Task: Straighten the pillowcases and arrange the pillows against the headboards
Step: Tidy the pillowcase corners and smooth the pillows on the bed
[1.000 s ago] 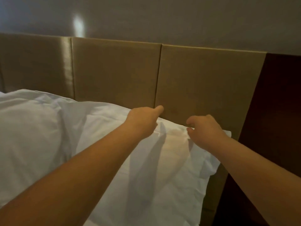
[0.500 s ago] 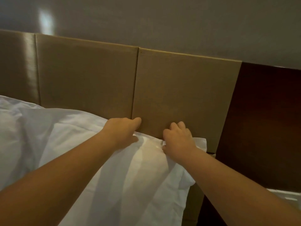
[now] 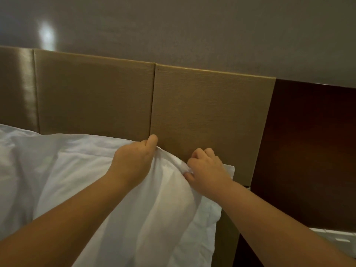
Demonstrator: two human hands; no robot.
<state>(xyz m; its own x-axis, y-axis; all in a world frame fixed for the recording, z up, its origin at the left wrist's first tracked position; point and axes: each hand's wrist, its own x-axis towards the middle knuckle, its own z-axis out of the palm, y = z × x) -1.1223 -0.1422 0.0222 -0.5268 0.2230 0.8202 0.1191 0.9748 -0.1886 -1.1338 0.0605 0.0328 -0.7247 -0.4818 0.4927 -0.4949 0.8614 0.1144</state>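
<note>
Head: curled fingers (image 3: 152,141), probably around pillowcase (image 3: 163,199)

Two hands (image 3: 133,162) (image 3: 207,168), two white pillows (image 3: 15,170) (image 3: 119,218), three tan headboard panels (image 3: 17,89) (image 3: 94,93) (image 3: 212,108) and one dark wood panel (image 3: 308,151).

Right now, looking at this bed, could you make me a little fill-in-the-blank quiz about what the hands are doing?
1. The left hand and the right hand both pinch a pillowcase whose colour is ____.
2. Directly behind the hands stands a tan, panelled ____.
3. The dark wood panel sits on the ____ side of the picture.

Missing words: white; headboard; right.
</note>
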